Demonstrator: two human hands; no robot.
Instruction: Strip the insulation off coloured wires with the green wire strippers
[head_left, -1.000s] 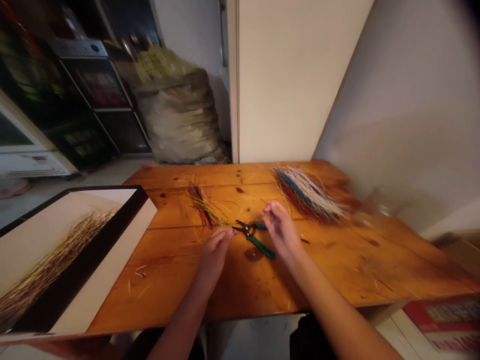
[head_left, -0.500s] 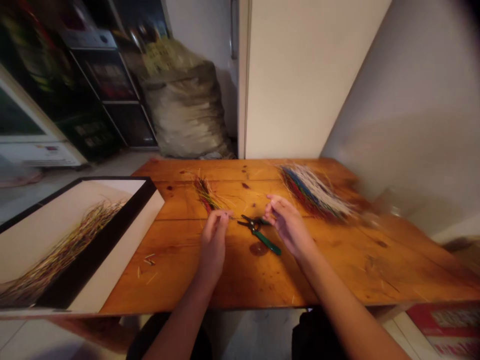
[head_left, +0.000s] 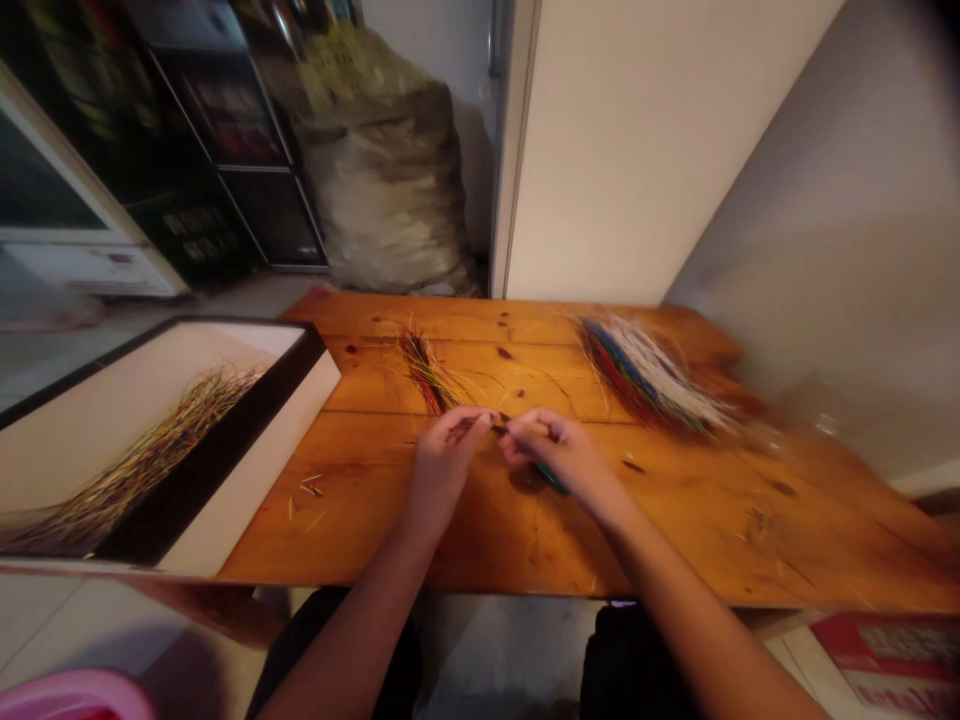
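Note:
My left hand (head_left: 444, 452) and my right hand (head_left: 561, 452) meet over the middle of the wooden table (head_left: 675, 520). Both have their fingers curled into a pinch, fingertips almost touching. What they pinch is too thin and blurred to name. Green-handled scissors (head_left: 553, 481) lie under my right hand, only a bit of handle showing. A small bundle of coloured strands (head_left: 426, 370) lies just beyond my left hand. A larger bundle of white, blue and red strands (head_left: 649, 378) lies further right.
A shallow black-rimmed box (head_left: 225, 440) holding a long sheaf of strands overlaps the table's left edge. Short cut scraps (head_left: 309, 490) lie near it. A stuffed sack (head_left: 390, 190) stands behind the table. White walls close the back and right. A red carton (head_left: 892, 655) sits low right.
Both hands have come together at the centre, from apart on either side of the scissors. My right hand now covers the scissors. The camera has tilted down slightly.

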